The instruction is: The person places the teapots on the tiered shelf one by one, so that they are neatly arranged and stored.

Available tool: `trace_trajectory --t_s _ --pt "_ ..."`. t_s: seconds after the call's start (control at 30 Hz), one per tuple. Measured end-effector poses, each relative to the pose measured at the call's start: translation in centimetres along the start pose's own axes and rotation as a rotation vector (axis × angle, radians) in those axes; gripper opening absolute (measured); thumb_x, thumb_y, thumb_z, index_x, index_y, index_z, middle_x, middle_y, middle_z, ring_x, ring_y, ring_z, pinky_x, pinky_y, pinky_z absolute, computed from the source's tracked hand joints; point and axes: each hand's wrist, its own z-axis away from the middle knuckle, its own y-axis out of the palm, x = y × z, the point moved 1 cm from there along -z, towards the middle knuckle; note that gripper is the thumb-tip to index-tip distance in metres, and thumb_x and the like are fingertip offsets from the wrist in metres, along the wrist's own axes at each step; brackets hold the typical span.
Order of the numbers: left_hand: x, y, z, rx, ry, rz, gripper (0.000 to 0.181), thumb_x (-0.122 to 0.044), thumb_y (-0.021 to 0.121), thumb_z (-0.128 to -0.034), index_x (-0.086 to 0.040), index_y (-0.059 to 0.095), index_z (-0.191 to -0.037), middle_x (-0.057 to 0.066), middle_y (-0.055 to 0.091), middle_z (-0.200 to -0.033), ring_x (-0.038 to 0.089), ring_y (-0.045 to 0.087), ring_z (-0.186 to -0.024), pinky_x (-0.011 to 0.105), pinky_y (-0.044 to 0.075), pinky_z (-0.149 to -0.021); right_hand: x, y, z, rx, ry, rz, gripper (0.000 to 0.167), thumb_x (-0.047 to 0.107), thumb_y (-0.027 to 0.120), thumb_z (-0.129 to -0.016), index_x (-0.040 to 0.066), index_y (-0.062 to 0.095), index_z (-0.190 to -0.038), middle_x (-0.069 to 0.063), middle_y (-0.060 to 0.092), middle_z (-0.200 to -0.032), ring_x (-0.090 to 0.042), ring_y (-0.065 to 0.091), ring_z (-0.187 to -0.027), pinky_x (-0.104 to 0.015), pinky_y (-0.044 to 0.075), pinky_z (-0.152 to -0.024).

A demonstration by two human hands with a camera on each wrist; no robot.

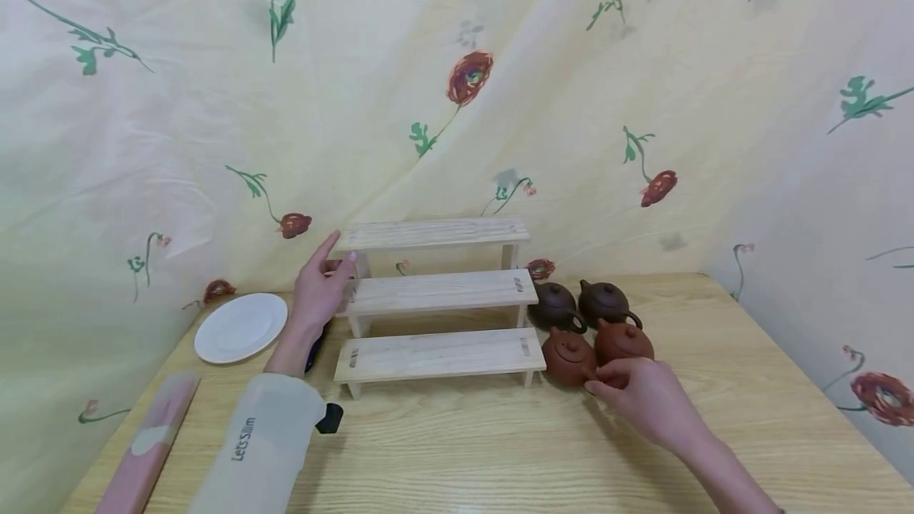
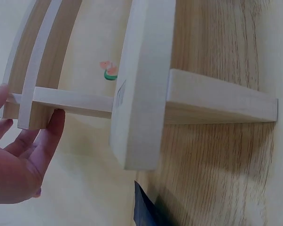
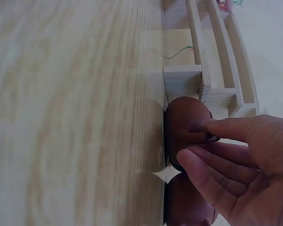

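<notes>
A three-step wooden display stand [image 1: 435, 292] stands in the middle of the table. At the left end of its top step is my left hand [image 1: 321, 284], its thumb and fingers [image 2: 51, 134] set about the board's end. To the right of the stand, two reddish-brown teapots and two dark brown ones [image 1: 603, 304] sit close together upright. My right hand [image 1: 646, 399] pinches the handle of the front-left reddish-brown teapot [image 1: 567, 357] between thumb and fingers. That teapot [image 3: 184, 117] rests on the table beside the stand's lowest step. Next to it stands the other reddish-brown teapot [image 1: 623, 342].
A white plate [image 1: 241, 327] lies at the table's back left. In front of it is a long pink package [image 1: 148, 446]. A dark blue object [image 2: 148, 209] is partly hidden behind the left forearm. Flowered cloth [image 1: 385, 101] hangs behind the wooden table [image 1: 457, 450].
</notes>
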Motion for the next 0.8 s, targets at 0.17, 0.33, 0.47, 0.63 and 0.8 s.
trace_trajectory --t_s 0.17,0.33,0.47,0.63,0.8 --pt "-0.23 0.27 0.11 -0.045 -0.007 -0.025 0.062 -0.036 0.060 -0.1077 -0.023 0.040 -0.165 0.016 0.067 -0.115 0.009 0.056 -0.089 0.019 0.046 -0.066 0.06 0.12 0.07 -0.011 0.013 0.001 0.015 0.023 0.086 -0.089 0.010 0.084 -0.094 0.003 0.078 -0.082 -0.006 0.057 -0.063 -0.026 0.045 -0.061" --pt "-0.41 0.04 0.24 -0.066 -0.015 -0.031 0.061 -0.035 0.060 -0.1078 -0.024 0.041 -0.164 0.018 0.066 -0.119 0.011 0.056 -0.093 0.019 0.046 -0.069 0.23 0.17 -0.04 -0.027 -0.001 0.001 0.014 0.021 0.084 -0.090 0.008 0.083 -0.094 0.002 0.078 -0.081 -0.006 0.055 -0.060 -0.025 0.043 -0.060" --pt "-0.52 0.01 0.27 -0.063 -0.016 -0.031 0.061 -0.036 0.060 -0.1078 -0.025 0.041 -0.164 0.019 0.066 -0.122 0.012 0.056 -0.095 0.018 0.046 -0.067 0.19 0.18 0.01 -0.040 0.000 0.001 0.012 0.019 0.082 -0.091 0.007 0.083 -0.093 0.001 0.077 -0.080 -0.006 0.054 -0.059 -0.025 0.042 -0.058" --pt "-0.53 0.11 0.12 -0.061 -0.019 -0.036 0.061 -0.036 0.060 -0.1073 -0.025 0.041 -0.164 0.019 0.065 -0.120 0.012 0.055 -0.094 0.018 0.046 -0.066 0.06 0.23 0.21 -0.090 -0.035 0.023 0.007 0.014 0.082 -0.091 0.008 0.083 -0.088 0.003 0.075 -0.075 -0.006 0.051 -0.057 -0.025 0.041 -0.058" --pt "-0.46 0.23 0.13 -0.049 -0.033 -0.036 0.062 -0.038 0.061 -0.1069 -0.025 0.041 -0.164 0.018 0.064 -0.122 0.014 0.054 -0.097 0.019 0.045 -0.067 -0.08 0.21 0.44 -0.124 -0.062 0.061 0.005 0.010 0.081 -0.092 0.006 0.082 -0.090 0.004 0.070 -0.071 -0.007 0.047 -0.055 -0.025 0.037 -0.055"
